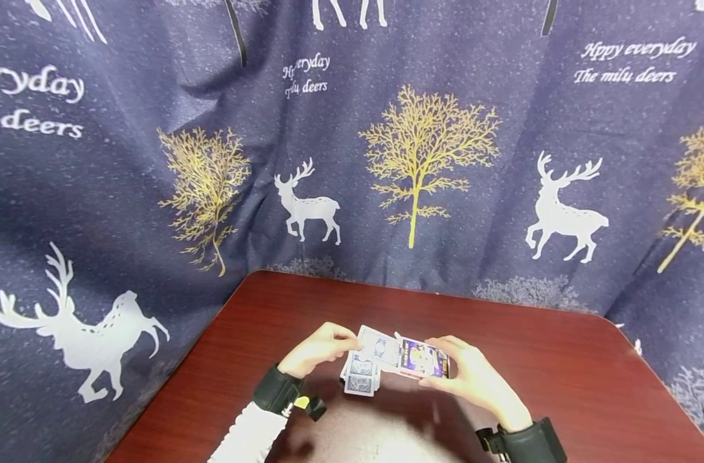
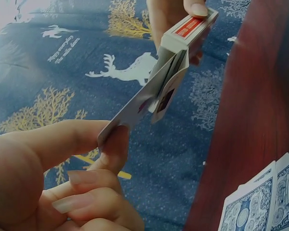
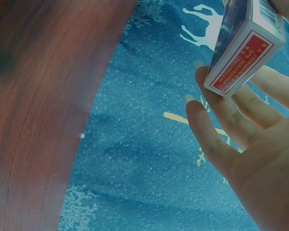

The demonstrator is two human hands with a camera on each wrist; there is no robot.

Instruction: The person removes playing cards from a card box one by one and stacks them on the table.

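Between thumb and forefinger, my left hand [image 1: 323, 350] pinches a playing card [image 2: 130, 109] by its outer end. The card's other end is at the mouth of a card box [image 1: 425, 358], whose flap hangs out in the left wrist view. My right hand [image 1: 473, 373] grips this box by its edges, thumb on one side and fingers on the other. In the right wrist view the box [image 3: 245, 53] shows a red label and a barcode. Below the left hand, a loose pile of blue-backed playing cards [image 1: 360, 384] lies on the table, partly hidden by the raised card.
The reddish-brown wooden table [image 1: 537, 373] has a bright glare near its front edge. A dark blue curtain [image 1: 352, 141] with deer and trees hangs behind and beside it. A black camera strap [image 1: 278, 390] is round the left wrist, another strap [image 1: 534, 444] round the right.
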